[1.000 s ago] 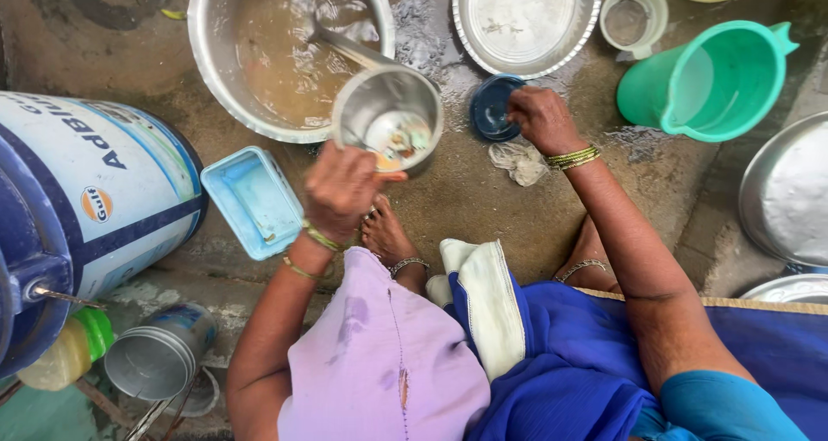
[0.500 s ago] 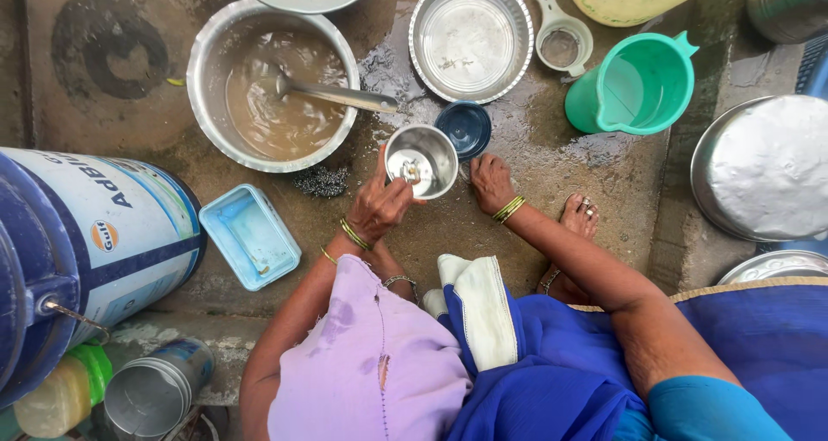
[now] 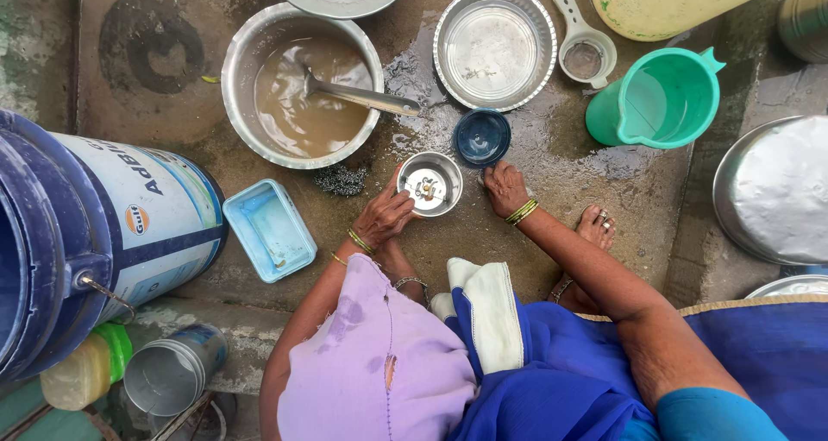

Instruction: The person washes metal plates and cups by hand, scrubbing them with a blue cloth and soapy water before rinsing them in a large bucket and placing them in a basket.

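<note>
Over on the far left stood the big blue-and-white drum (image 3: 129, 225), with a light blue plastic tray (image 3: 269, 229) just beside it on the wet floor (image 3: 483, 234). Further in sat the wide steel basin (image 3: 302, 83) of brown water, a ladle (image 3: 362, 97) lying across it, and a dark scrubber (image 3: 339, 179) below its rim.

Centre stage: the small steel cup (image 3: 429, 183) sat on the floor between the two hands. The left hand (image 3: 385, 217) had its fingers curled on the cup's near-left rim, thumb up against the wall. The right hand (image 3: 504, 188) rested just beside the cup, fingers loosely bent on the floor; whether it pinched anything, I couldn't tell. A dark blue lid (image 3: 482, 136) lay just above, the green jug (image 3: 660, 100) well off to the right.

The risk, as I judged it: slick metal, wet ground, a one-sided grip. The cup could have skidded or tipped, spilling its scraps toward the basin.
</note>
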